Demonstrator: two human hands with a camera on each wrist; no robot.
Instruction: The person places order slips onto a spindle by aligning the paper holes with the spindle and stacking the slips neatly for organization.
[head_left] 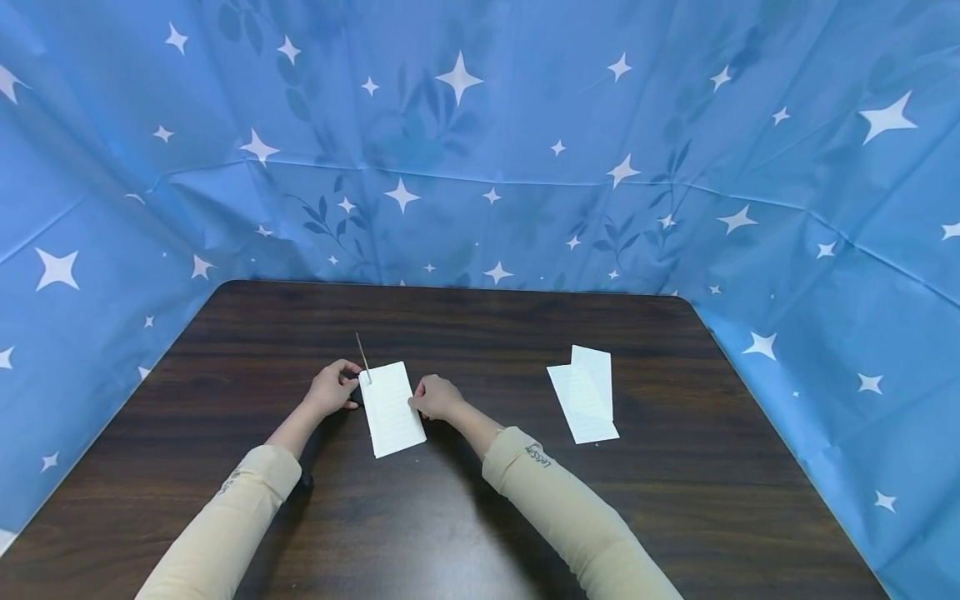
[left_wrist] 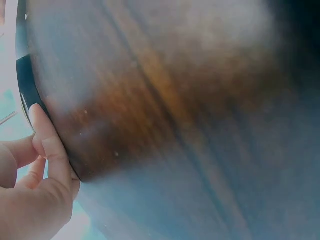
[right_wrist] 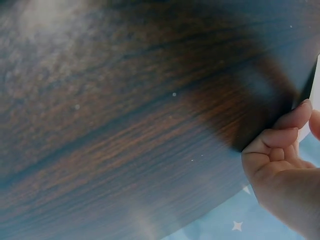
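A small stack of white lined paper (head_left: 393,410) lies slightly turned on the dark table, left of the middle. My left hand (head_left: 332,388) is at its upper left edge in the head view, with curled fingers and the thumb close together. My right hand (head_left: 438,397) pinches the stack's right edge between thumb and fingers. A thin brown stick-like piece (head_left: 362,352) stands out from the stack's upper left corner, close to the left fingertips. In the left wrist view the left hand (left_wrist: 42,185) is bent at the edge. The right hand (right_wrist: 280,155) grips beside a white edge in its own wrist view.
Two overlapping white lined sheets (head_left: 587,400) lie on the right part of the brown wood-grain table (head_left: 495,333). Behind the table hangs a blue curtain (head_left: 525,225) with white stars and leaves.
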